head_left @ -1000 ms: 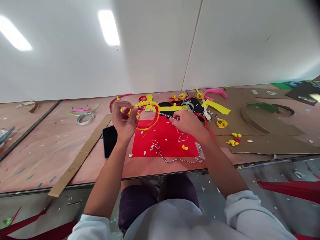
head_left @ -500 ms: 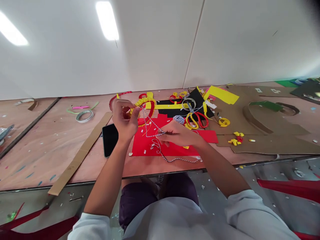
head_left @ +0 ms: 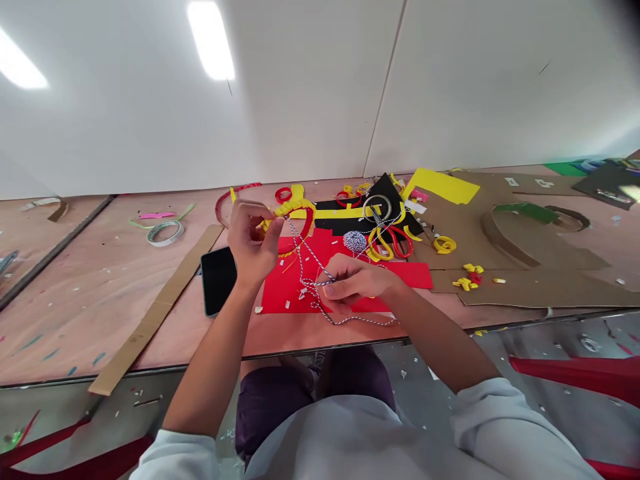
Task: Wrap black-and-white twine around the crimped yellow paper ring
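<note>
Pinched in my left hand (head_left: pixel 254 243) is a ring (head_left: pixel 306 223) of red band with a ruffled yellow edge; the fingers hide part of it. A black-and-white twisted string (head_left: pixel 313 253) runs from that ring to my right hand (head_left: pixel 357 280), whose thumb and fingers are closed on it. Slack loops of the string droop beside the right fingertips, and one length trails along the table's front. Behind the right hand lies the string's wound ball (head_left: pixel 355 241). Under both hands is a red sheet (head_left: pixel 280 287).
Scissors (head_left: pixel 383 243) with red and yellow handles lie by a tape roll (head_left: pixel 377 209) on black sheets. Brown cardboard (head_left: pixel 540 290) covers the right side. Left are a phone (head_left: pixel 219 280), a cardboard strip (head_left: pixel 155 320) and another tape roll (head_left: pixel 166 233). A white wall stands behind the table.
My right hand has moved slightly down and toward me, with the string drawn longer between the hands. The string ball shows more fully. My left hand keeps its hold on the ring.
</note>
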{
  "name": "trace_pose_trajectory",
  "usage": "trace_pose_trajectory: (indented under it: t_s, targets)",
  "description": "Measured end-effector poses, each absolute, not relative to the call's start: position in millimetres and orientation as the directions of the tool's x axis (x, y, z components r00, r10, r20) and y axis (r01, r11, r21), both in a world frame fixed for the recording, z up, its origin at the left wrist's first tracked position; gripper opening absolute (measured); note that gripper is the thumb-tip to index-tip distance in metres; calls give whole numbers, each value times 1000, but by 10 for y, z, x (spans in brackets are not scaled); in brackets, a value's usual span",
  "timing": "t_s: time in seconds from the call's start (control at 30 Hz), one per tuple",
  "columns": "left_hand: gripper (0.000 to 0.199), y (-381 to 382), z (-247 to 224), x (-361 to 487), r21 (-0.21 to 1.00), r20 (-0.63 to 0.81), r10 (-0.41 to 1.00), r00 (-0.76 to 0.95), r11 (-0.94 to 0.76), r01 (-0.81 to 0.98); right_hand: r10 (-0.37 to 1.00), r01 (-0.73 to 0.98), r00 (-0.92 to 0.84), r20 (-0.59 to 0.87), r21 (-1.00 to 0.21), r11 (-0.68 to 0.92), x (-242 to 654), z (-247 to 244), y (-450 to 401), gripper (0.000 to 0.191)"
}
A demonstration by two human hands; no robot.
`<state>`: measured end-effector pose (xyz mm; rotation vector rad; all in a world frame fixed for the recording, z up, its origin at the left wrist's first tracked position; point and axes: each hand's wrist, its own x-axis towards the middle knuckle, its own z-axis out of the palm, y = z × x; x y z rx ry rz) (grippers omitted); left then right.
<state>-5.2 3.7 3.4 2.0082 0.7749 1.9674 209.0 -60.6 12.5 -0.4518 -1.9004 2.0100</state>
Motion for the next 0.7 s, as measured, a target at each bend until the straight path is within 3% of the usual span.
trace_pose_trajectory:
  t_s: [0.23,0.47,0.53,0.63,0.7]
  targets:
    - [18,26,37,-46,520,849,527,-22,-830,202,359,-82,-933,-1,-973,-216,2004,19,-630,53]
    - [20,30,37,-50,537,839,543,-26,-821,192,4,45,-999,-48,-955,-293,2008,-124,-532,61]
    - [19,32,33,-50,546,834,551,-21,-818,180,94,90,-989,-113,-971,-223,1974,-120,-528,62]
    - [19,41,26,-49,552,831,556,-24,-818,164,465,196,-868,-172,-981,2,1917,-72,-526,52]
    - [21,52,17,-50,564,824,566,-29,-813,145,627,332,-759,-177,-933,138,1921,-27,-512,44]
